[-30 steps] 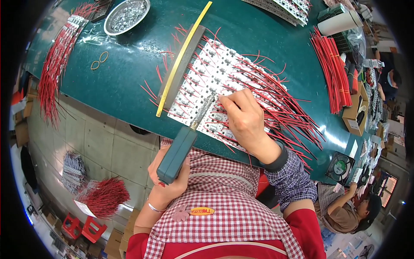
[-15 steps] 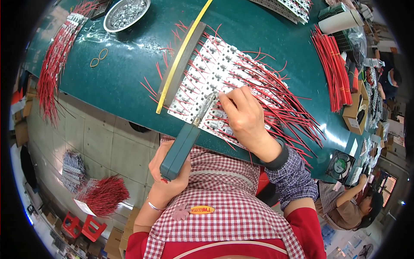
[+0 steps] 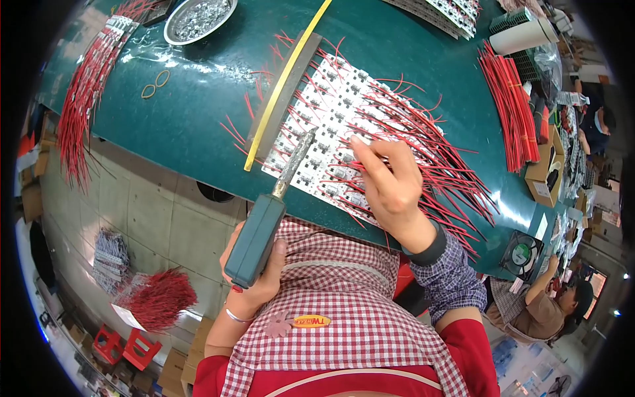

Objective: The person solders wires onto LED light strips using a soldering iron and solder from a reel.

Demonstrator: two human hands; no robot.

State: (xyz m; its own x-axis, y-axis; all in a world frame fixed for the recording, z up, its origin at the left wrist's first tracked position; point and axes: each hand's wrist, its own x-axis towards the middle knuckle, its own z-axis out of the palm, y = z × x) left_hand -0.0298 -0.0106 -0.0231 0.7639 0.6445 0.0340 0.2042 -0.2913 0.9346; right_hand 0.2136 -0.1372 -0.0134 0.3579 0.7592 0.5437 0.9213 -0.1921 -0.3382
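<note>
My left hand (image 3: 268, 274) is wrapped round the green handle of a soldering gun (image 3: 254, 241). The gun's long metal tip points up and right, over the left part of a white circuit board panel (image 3: 331, 126). My right hand (image 3: 395, 182) is closed in a pinch above the middle of the panel, at the end of a red wire. Many red wires (image 3: 436, 159) fan out from the panel to the right, partly under that hand. Shorter wires stick out on its left, beneath a dark bar with a yellow strip (image 3: 283, 89).
A metal bowl of silvery scraps (image 3: 198, 20), rubber bands (image 3: 155, 85) and a wired-board bundle (image 3: 89, 92) lie left on the green table. To the right are red wire bundles (image 3: 509, 99), a cardboard box (image 3: 546, 175) and a small fan (image 3: 521, 255). A co-worker (image 3: 549, 304) sits beyond.
The soldering gun has drawn back down and left, its tip now apart from my right fingers. My right hand has shifted slightly right.
</note>
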